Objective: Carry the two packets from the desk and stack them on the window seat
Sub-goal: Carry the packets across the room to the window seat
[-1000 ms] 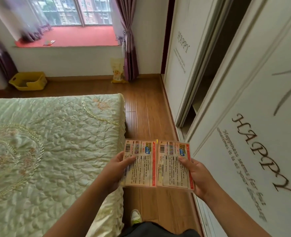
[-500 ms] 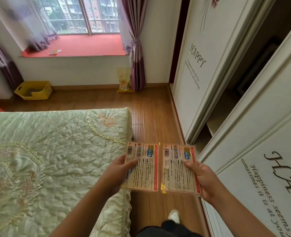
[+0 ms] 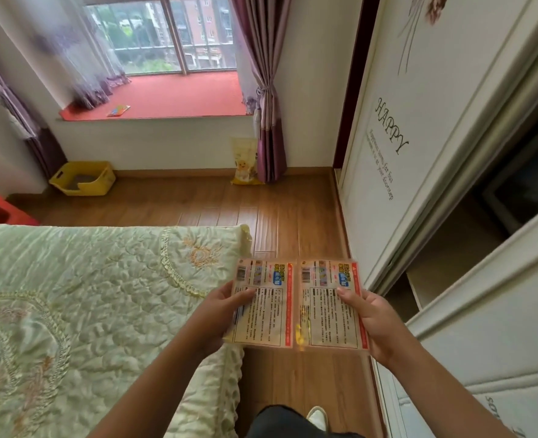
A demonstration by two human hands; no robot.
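Two flat printed packets with red edges and barcodes are held side by side, backs up, over the wooden floor. My left hand (image 3: 222, 311) grips the left packet (image 3: 266, 306) by its left edge, thumb on top. My right hand (image 3: 373, 320) grips the right packet (image 3: 327, 308) by its right edge. Their inner edges almost touch. The red window seat (image 3: 179, 96) lies far ahead under the window, several steps away.
A small colourful flat item (image 3: 118, 110) lies on the window seat. A bed with a pale green quilt (image 3: 87, 295) fills the left. A white wardrobe (image 3: 419, 153) with an open sliding door lines the right. A yellow bin (image 3: 82, 178) and a yellow bag (image 3: 245, 162) stand by the far wall.
I have walked forward along the gap between bed and wardrobe; the window seat is nearer and larger. Both hands keep the same hold on the packets.
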